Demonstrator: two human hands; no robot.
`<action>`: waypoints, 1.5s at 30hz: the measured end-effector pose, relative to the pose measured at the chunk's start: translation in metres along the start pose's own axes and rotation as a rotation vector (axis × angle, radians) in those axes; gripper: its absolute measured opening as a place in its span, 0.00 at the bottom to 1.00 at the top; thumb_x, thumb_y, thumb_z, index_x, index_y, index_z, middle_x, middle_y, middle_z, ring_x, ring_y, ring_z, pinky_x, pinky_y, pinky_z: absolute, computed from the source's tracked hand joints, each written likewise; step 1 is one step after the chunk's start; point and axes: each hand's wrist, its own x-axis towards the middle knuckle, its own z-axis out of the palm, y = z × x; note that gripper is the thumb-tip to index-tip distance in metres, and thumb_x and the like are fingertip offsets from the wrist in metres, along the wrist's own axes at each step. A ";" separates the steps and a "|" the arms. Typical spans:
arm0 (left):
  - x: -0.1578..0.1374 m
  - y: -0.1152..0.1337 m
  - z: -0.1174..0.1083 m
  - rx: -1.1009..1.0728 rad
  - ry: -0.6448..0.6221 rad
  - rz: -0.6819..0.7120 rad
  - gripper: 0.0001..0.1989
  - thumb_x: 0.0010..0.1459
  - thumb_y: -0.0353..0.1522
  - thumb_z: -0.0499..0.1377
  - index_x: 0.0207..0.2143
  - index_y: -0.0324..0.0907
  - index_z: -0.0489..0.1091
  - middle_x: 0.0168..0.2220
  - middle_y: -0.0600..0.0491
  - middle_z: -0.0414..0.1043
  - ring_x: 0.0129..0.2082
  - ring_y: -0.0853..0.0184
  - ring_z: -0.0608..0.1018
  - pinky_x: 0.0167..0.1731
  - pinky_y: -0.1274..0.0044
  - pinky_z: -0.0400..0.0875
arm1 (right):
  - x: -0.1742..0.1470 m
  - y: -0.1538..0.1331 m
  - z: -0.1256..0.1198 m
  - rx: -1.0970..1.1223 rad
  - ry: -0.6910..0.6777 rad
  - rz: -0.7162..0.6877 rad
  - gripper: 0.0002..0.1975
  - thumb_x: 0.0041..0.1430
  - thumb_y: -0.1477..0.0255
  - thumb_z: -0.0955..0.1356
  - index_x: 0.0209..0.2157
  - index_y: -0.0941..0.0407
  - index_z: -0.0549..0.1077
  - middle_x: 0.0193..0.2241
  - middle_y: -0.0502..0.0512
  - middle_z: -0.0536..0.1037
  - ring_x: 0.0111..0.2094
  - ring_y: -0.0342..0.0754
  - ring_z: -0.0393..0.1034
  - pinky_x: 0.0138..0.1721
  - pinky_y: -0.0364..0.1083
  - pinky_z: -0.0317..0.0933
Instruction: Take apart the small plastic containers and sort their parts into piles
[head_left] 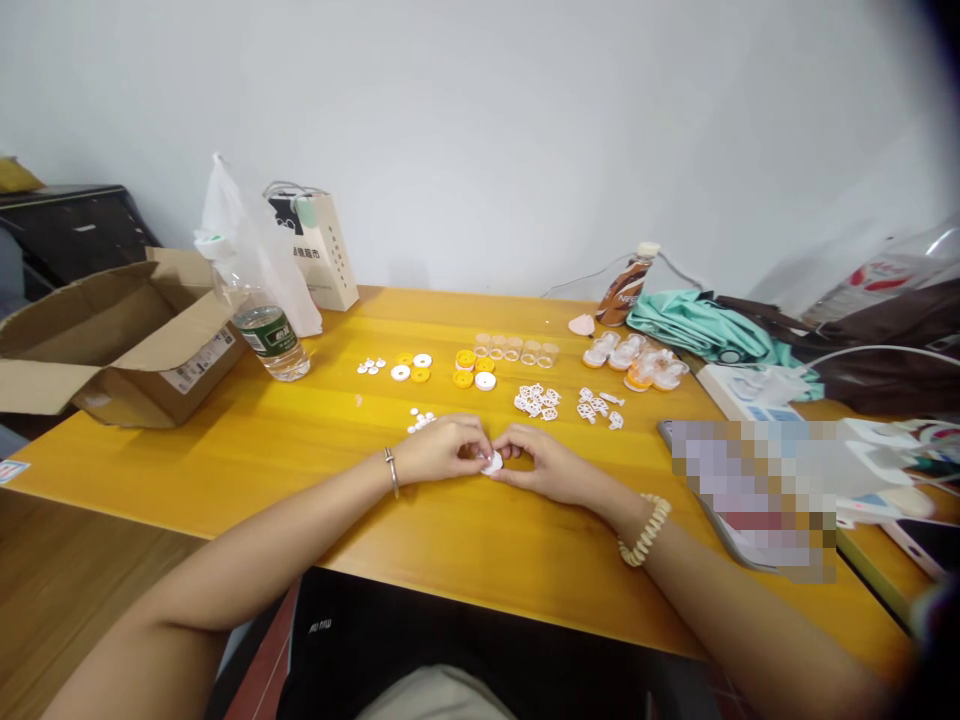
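Small white piece [492,464] sits just below the centre of the frame, between the fingertips of both hands, close over the yellow-brown surface [420,535]. The left hand [463,455] pinches it from the left with thumb and fingers; the right hand [517,460] appears to grip its right side, thumb below and index finger curled above. Much of its outline is hidden, so I cannot tell its exact shape.

It looks like thin moulded plastic: probably very light, fairly stiff, smooth enough to slip from a hard pinch. A light hold by the outer rim, fingertips opposed, should suit it best. Pressing on any thin section could bend or crack it.

Right of centre, the white openwork pieces [534,408] look more fragile, with narrow spokes; their rims seem safer to hold. Above them, the clear cups [512,348] look light, rigid and easily tipped.
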 end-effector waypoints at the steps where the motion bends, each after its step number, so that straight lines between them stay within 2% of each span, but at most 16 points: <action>1: 0.000 -0.001 0.001 -0.023 0.005 -0.014 0.07 0.52 0.32 0.57 0.33 0.38 0.71 0.29 0.54 0.66 0.28 0.74 0.69 0.29 0.83 0.63 | 0.000 0.000 0.000 -0.004 -0.003 -0.003 0.09 0.52 0.66 0.67 0.34 0.55 0.70 0.30 0.52 0.69 0.33 0.44 0.63 0.36 0.44 0.59; 7: 0.002 -0.007 0.007 -0.100 0.026 -0.027 0.05 0.49 0.30 0.58 0.31 0.39 0.69 0.27 0.55 0.65 0.27 0.74 0.68 0.27 0.84 0.62 | 0.000 0.000 0.000 -0.021 -0.004 -0.011 0.08 0.53 0.66 0.67 0.34 0.55 0.70 0.30 0.52 0.70 0.33 0.45 0.63 0.36 0.44 0.59; 16: 0.001 -0.005 0.006 -0.085 0.061 0.015 0.05 0.48 0.29 0.59 0.31 0.39 0.68 0.28 0.55 0.64 0.29 0.73 0.68 0.30 0.83 0.63 | 0.000 0.000 -0.001 -0.023 0.001 -0.018 0.08 0.53 0.66 0.67 0.33 0.55 0.70 0.30 0.52 0.70 0.33 0.45 0.63 0.36 0.44 0.59; 22: 0.002 -0.006 0.004 -0.107 0.031 0.010 0.05 0.50 0.30 0.58 0.32 0.39 0.70 0.29 0.54 0.66 0.28 0.74 0.70 0.29 0.83 0.64 | 0.000 -0.001 -0.001 -0.018 -0.013 -0.001 0.08 0.52 0.67 0.67 0.34 0.56 0.70 0.30 0.52 0.70 0.34 0.45 0.63 0.37 0.44 0.59; 30: 0.001 -0.011 0.001 -0.068 -0.007 0.098 0.07 0.54 0.32 0.55 0.35 0.40 0.71 0.30 0.53 0.67 0.29 0.74 0.70 0.30 0.83 0.64 | 0.000 -0.002 -0.001 -0.002 -0.008 0.004 0.08 0.53 0.66 0.67 0.33 0.55 0.70 0.30 0.52 0.70 0.33 0.45 0.64 0.36 0.45 0.59; 35: -0.001 -0.013 -0.001 0.106 0.021 0.196 0.08 0.57 0.33 0.54 0.35 0.41 0.72 0.31 0.51 0.69 0.32 0.71 0.71 0.35 0.80 0.62 | -0.001 -0.001 0.000 0.004 0.005 0.007 0.08 0.52 0.66 0.67 0.34 0.55 0.69 0.31 0.52 0.70 0.34 0.45 0.64 0.37 0.45 0.59; 40: -0.001 -0.010 -0.003 0.406 0.041 0.277 0.12 0.60 0.36 0.49 0.35 0.42 0.71 0.31 0.51 0.71 0.31 0.70 0.70 0.32 0.77 0.57 | -0.001 -0.001 0.000 0.006 0.006 0.007 0.08 0.53 0.66 0.67 0.33 0.56 0.69 0.30 0.52 0.70 0.33 0.45 0.64 0.37 0.45 0.59; 45: -0.001 -0.007 -0.002 0.422 0.046 0.261 0.12 0.59 0.36 0.50 0.34 0.42 0.71 0.30 0.51 0.71 0.31 0.70 0.70 0.32 0.76 0.56 | -0.001 0.000 0.000 0.019 0.008 0.005 0.09 0.52 0.66 0.67 0.34 0.56 0.69 0.30 0.52 0.70 0.33 0.45 0.64 0.37 0.45 0.59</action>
